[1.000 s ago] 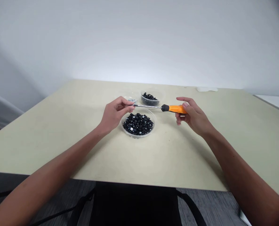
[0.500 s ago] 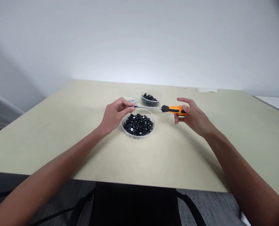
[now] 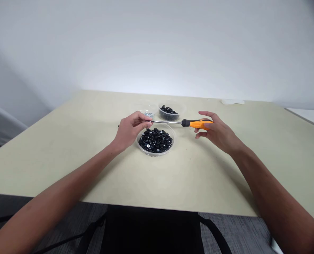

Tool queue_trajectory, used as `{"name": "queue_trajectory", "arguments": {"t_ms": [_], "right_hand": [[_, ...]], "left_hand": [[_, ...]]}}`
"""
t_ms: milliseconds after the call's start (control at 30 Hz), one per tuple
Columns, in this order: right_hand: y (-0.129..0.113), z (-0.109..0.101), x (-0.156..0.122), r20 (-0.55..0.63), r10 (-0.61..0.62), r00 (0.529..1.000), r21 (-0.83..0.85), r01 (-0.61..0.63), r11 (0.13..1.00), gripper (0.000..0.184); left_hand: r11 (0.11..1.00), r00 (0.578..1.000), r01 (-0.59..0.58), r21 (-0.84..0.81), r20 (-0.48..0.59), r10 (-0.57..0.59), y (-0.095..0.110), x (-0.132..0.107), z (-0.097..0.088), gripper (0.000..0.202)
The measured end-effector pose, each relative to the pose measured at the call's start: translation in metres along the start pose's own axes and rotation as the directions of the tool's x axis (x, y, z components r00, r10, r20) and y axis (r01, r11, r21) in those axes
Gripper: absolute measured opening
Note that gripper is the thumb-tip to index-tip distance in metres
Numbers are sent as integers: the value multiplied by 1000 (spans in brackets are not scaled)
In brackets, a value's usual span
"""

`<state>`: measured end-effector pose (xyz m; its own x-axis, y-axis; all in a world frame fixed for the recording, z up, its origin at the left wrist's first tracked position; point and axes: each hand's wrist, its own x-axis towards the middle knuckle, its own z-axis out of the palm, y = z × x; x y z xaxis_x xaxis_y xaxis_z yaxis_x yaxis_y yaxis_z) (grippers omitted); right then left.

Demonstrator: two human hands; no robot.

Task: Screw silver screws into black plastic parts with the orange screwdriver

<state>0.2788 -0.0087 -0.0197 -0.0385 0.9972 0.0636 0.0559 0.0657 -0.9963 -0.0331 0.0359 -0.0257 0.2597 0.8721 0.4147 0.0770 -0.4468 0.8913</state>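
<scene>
My right hand (image 3: pixel 217 132) holds the orange handle of a screwdriver (image 3: pixel 196 123) whose thin metal shaft points left, level above the table. My left hand (image 3: pixel 130 127) is pinched at the shaft's tip, its fingers closed on something too small to make out. Both hands hover over a clear round dish (image 3: pixel 171 144) full of small black parts, which stands in the middle of the beige table (image 3: pixel 66 151).
Behind the near dish stand a second clear dish (image 3: pixel 179 110) with fewer black parts and, left of it, a clear dish with small silvery pieces (image 3: pixel 148 113). A white flat object (image 3: pixel 232 101) lies at the far edge. A black chair with straps is below the front edge.
The screwdriver's handle has turned in my right hand's fingers, which shifted a little along it. My left hand has stayed pinched at the tip.
</scene>
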Motion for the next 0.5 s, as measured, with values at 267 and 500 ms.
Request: {"name": "queue_trajectory", "arguments": {"t_ms": [267,500], "right_hand": [[1,-1,1,-151,-17,988,-170,-9,985,34],[2,-3,-2,63,16,998,-11,-15,1000,37]], "left_hand": [[1000,1000,21,-8,24,-21,-4,-1,1,9],[1000,999,-23,4,-39,23,-1,2,-2,11]]}}
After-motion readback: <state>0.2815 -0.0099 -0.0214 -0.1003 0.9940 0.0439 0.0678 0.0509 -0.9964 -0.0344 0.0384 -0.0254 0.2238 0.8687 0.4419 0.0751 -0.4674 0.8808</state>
